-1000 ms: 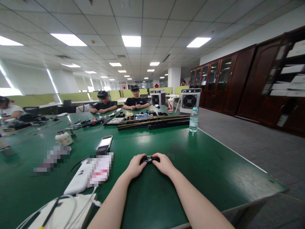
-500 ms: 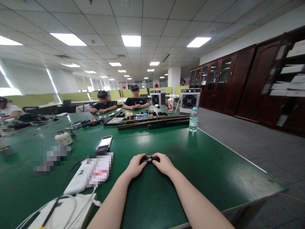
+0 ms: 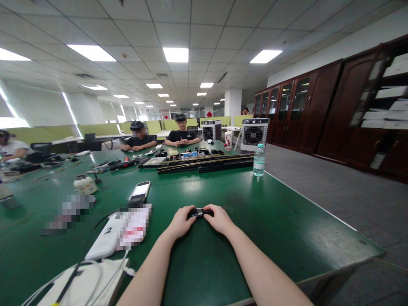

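Observation:
Both my hands meet at a small black object [image 3: 199, 213] low over the green table [image 3: 270, 225], near the middle of the view. It is dark, with a lighter patch at its centre; its exact kind is too small to make out. My left hand [image 3: 182, 222] grips its left end, thumb in front and fingers behind. Around the right end, my right hand [image 3: 219, 219] is closed the same way. The fingers cover both ends of the object, and whether it rests on the tabletop I cannot tell.
Left of my hands lie a phone [image 3: 140, 192], a white power bank [image 3: 103, 238] marked 2, and cables over a pale box [image 3: 86, 284]. Ahead are long black rails [image 3: 210, 163] and a water bottle [image 3: 259, 160]. Two people [image 3: 181, 134] sit across the table.

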A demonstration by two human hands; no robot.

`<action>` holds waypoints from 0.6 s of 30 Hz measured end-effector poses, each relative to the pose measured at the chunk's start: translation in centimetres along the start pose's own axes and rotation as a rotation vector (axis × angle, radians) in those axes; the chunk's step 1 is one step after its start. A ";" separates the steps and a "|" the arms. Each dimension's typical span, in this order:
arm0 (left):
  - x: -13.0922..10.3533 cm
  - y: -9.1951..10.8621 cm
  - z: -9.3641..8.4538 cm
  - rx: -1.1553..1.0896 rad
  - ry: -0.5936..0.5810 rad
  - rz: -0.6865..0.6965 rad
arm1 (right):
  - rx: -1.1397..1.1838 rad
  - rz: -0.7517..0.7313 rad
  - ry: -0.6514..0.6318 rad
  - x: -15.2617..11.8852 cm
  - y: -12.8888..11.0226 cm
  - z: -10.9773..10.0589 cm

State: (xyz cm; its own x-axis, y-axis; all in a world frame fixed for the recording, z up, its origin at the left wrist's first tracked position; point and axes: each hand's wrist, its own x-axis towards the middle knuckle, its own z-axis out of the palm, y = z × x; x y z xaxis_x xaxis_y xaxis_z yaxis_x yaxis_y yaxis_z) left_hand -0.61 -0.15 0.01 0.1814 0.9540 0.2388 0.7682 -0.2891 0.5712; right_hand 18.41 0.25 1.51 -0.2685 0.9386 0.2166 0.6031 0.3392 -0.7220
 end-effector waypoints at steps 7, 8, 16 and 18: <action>-0.1 0.1 -0.1 -0.014 0.005 0.002 | -0.001 0.002 -0.002 0.1 0.1 0.1; -0.1 0.1 -0.1 -0.011 0.003 0.002 | -0.003 0.002 -0.001 0.1 0.1 0.1; 0.0 0.0 -0.1 -0.002 0.000 0.011 | -0.029 -0.006 0.003 0.0 0.0 0.0; 0.0 0.0 0.0 0.005 -0.002 0.009 | -0.024 -0.008 0.003 0.1 0.1 0.0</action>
State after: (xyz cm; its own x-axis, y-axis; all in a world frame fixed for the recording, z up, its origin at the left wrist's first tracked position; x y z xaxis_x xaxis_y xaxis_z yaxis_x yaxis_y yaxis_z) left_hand -0.65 -0.15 0.01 0.1891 0.9516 0.2424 0.7695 -0.2969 0.5655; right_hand 18.43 0.34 1.45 -0.2718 0.9358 0.2243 0.6187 0.3485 -0.7041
